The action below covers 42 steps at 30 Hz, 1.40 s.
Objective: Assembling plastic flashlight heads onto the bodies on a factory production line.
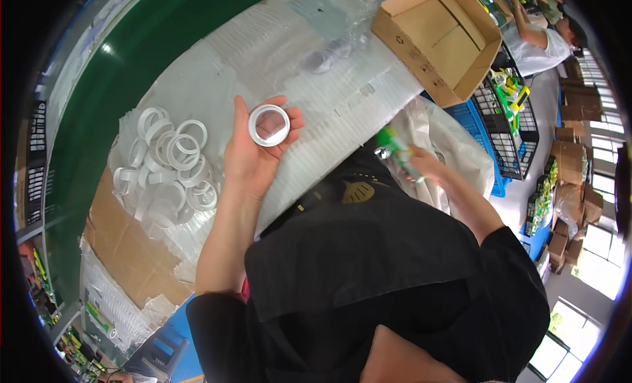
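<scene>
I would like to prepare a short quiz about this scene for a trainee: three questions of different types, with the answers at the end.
1. Multiple choice: What does the right hand hold?
A) nothing
B) a green-and-white item
C) a cardboard box

2. True or false: The heap of white rings lies inside the cardboard box.

3. Fill in the blank: A single ring rests apart from the heap, in the ____ hand, whose palm faces up.

Key:
1. B; the item is blurred, so its exact kind is hard to tell.
2. False; the heap lies on the worktop, at the person's left.
3. left (the left hand).
</scene>
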Available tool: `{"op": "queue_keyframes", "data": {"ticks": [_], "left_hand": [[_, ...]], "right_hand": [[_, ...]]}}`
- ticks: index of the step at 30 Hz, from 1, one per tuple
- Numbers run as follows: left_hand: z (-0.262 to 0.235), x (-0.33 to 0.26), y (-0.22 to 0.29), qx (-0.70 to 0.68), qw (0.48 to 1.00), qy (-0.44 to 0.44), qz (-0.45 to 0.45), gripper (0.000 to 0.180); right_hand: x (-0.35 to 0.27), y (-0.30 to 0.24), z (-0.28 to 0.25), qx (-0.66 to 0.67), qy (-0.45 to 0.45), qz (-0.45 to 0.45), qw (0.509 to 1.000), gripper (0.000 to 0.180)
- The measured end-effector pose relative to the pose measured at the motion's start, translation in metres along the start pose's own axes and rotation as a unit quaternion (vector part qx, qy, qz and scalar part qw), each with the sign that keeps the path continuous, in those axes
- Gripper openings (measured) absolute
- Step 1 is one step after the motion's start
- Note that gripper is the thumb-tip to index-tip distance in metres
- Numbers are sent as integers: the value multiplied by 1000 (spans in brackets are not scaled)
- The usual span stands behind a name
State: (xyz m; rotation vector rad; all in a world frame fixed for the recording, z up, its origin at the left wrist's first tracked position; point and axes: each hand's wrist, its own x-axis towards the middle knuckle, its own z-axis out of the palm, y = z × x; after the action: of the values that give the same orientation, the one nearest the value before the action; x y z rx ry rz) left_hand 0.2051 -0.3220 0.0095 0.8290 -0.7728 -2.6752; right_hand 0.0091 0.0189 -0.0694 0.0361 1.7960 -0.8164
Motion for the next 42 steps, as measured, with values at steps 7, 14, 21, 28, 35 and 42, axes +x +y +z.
{"op": "queue_keyframes", "data": {"ticks": [7, 14, 21, 28, 35, 42], "left_hand": [[28, -3, 6, 118, 985, 55, 113, 55], [5, 13, 14, 454, 818, 169, 310, 32], [51, -12, 6, 398, 863, -11, 311, 48], [76, -40, -10, 186, 975, -116, 46, 59], [76, -37, -8, 263, 917, -15, 299, 38], [82, -28, 9, 587, 601, -95, 534, 47]], "right_hand": [[-99, 26, 0, 248, 15, -176, 953, 42], [-116, -46, 27, 20, -50, -354, 933, 72], [-101, -139, 67, -8, -185, -454, 871, 72], [-105, -168, 99, -179, -89, -584, 787, 55], [-88, -166, 108, -133, -88, -585, 795, 61], [-88, -175, 108, 18, -250, -460, 852, 63]]}}
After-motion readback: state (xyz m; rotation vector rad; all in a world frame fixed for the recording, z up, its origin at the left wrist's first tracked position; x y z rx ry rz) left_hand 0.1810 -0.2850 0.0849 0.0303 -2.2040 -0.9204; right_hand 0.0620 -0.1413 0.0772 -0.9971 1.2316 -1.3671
